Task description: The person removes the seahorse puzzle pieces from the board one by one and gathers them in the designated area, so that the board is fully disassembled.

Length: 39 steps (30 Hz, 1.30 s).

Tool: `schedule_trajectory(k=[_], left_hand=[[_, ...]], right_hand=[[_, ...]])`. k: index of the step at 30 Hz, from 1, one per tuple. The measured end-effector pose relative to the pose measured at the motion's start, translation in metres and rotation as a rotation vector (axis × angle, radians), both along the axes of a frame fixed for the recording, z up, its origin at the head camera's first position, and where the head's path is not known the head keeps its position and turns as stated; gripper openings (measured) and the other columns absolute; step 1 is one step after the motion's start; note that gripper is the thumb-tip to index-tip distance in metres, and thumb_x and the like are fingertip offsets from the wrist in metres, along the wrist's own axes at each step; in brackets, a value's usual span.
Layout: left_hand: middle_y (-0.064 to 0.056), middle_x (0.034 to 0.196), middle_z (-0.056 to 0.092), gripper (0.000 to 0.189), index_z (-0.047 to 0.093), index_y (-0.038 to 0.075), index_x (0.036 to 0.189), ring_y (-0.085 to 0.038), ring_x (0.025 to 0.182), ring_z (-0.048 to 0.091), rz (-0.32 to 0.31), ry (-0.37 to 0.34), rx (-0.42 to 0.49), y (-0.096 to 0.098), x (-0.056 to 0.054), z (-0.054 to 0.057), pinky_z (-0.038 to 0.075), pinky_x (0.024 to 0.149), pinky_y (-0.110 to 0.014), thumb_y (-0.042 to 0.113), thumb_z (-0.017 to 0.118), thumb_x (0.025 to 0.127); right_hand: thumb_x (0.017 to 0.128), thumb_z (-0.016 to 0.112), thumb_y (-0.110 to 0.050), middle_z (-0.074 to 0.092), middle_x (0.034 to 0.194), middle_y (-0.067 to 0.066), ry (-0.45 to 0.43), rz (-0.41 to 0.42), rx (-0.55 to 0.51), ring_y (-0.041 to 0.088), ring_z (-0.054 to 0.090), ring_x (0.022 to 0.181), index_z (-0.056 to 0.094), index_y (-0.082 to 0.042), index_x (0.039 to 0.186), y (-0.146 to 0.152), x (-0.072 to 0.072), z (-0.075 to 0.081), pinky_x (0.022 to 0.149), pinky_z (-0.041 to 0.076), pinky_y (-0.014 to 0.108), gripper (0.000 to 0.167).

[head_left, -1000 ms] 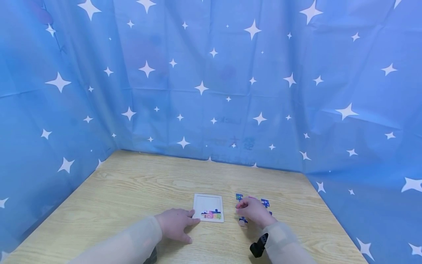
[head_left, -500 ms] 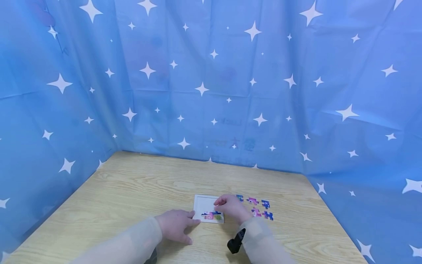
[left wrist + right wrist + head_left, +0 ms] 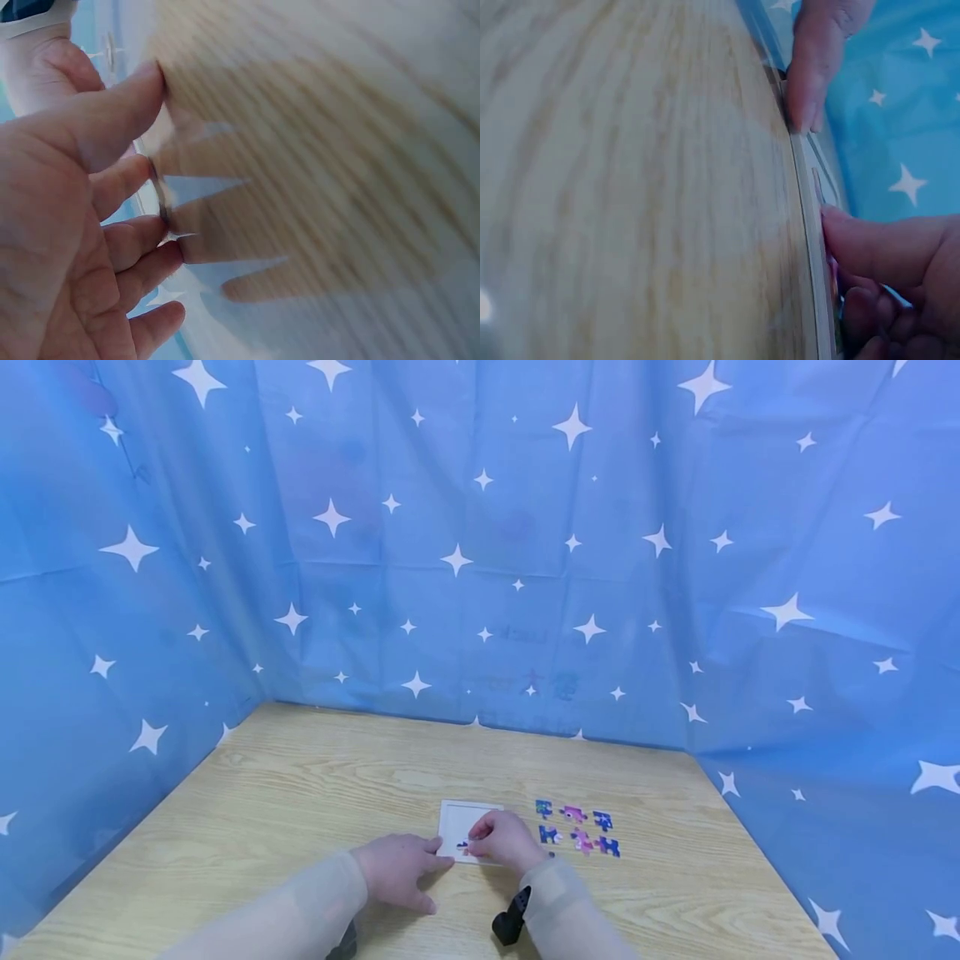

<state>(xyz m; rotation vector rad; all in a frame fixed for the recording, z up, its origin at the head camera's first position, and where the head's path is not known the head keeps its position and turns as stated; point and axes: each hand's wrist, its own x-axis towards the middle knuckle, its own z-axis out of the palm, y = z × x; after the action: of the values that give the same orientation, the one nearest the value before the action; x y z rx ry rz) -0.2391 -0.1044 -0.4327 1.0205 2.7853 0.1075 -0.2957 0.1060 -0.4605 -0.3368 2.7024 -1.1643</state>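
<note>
A white puzzle tray (image 3: 450, 820) lies on the table, several joined pieces along its near side, now mostly covered by my right hand. My left hand (image 3: 397, 870) rests at the tray's lower left corner, its fingertips on the rim and its fingers loosely extended. Over the tray's lower part, my right hand (image 3: 510, 841) pinches a small puzzle piece (image 3: 818, 184) between thumb and fingers, low at the tray's surface. In the right wrist view the piece shows edge-on beside the thumb, so its picture is hidden.
Several loose blue and pink jigsaw pieces (image 3: 582, 841) lie in rows right of the tray, one partly behind the right hand. The pale wooden table (image 3: 337, 768) ends at a blue star-patterned curtain (image 3: 510, 527) at the back and sides.
My right hand has moved left from the loose pieces to the tray, carrying a puzzle piece, then further toward the tray's lower left. The left hand stays at the tray's corner.
</note>
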Motion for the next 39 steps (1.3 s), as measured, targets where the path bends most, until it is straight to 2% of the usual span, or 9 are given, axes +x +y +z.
schedule_trajectory(k=[6, 11, 15, 22, 33, 39], left_hand=[[-0.012, 0.147, 0.043, 0.064, 0.054, 0.027, 0.139, -0.028, 0.131, 0.045, -0.010, -0.021, 0.035, 0.003, -0.001, 0.002, 0.038, 0.107, -0.041, 0.057, 0.065, 0.083], [-0.014, 0.152, 0.034, 0.068, 0.048, 0.031, 0.143, -0.029, 0.137, 0.036, -0.044, -0.002, 0.048, 0.010, -0.003, -0.003, 0.032, 0.111, -0.041, 0.061, 0.062, 0.083], [-0.013, 0.150, 0.037, 0.069, 0.046, 0.033, 0.143, -0.030, 0.137, 0.037, -0.042, -0.007, 0.007, 0.015, -0.007, -0.005, 0.031, 0.111, -0.040, 0.063, 0.061, 0.082], [-0.011, 0.150, 0.039, 0.070, 0.047, 0.034, 0.142, -0.029, 0.137, 0.037, -0.030, -0.019, -0.032, 0.020, -0.009, -0.002, 0.032, 0.111, -0.042, 0.063, 0.062, 0.081], [-0.010, 0.149, 0.040, 0.069, 0.048, 0.035, 0.142, -0.028, 0.137, 0.037, -0.027, -0.014, -0.051, 0.021, -0.011, -0.005, 0.034, 0.110, -0.042, 0.064, 0.062, 0.081], [-0.010, 0.148, 0.042, 0.069, 0.049, 0.034, 0.141, -0.027, 0.136, 0.038, -0.032, -0.007, -0.057, 0.022, -0.010, -0.003, 0.034, 0.109, -0.041, 0.063, 0.063, 0.081]], right_hand=[[0.077, 0.079, -0.008, 0.060, 0.078, -0.002, 0.029, 0.007, 0.010, 0.015, 0.054, 0.075, 0.067, -0.009, 0.081, -0.001, 0.000, -0.003, 0.070, 0.047, 0.032, 0.012], [0.077, 0.079, -0.007, 0.059, 0.076, -0.001, 0.033, 0.010, 0.004, 0.015, 0.054, 0.073, 0.067, -0.008, 0.082, -0.001, 0.000, -0.002, 0.069, 0.047, 0.031, 0.013], [0.078, 0.077, -0.006, 0.059, 0.077, -0.001, 0.020, 0.015, -0.001, 0.015, 0.053, 0.074, 0.066, -0.008, 0.083, -0.001, -0.001, -0.001, 0.068, 0.046, 0.030, 0.012], [0.080, 0.075, -0.005, 0.059, 0.080, 0.000, -0.018, 0.027, -0.006, 0.016, 0.054, 0.076, 0.067, -0.009, 0.088, 0.000, -0.001, 0.001, 0.068, 0.048, 0.029, 0.012], [0.077, 0.076, -0.001, 0.058, 0.080, 0.002, -0.040, 0.056, 0.010, 0.018, 0.053, 0.076, 0.067, -0.008, 0.087, -0.002, 0.002, 0.005, 0.066, 0.046, 0.031, 0.015], [0.078, 0.075, -0.001, 0.057, 0.082, 0.003, -0.049, 0.055, 0.010, 0.019, 0.052, 0.077, 0.067, -0.008, 0.090, -0.002, 0.002, 0.006, 0.066, 0.045, 0.031, 0.016]])
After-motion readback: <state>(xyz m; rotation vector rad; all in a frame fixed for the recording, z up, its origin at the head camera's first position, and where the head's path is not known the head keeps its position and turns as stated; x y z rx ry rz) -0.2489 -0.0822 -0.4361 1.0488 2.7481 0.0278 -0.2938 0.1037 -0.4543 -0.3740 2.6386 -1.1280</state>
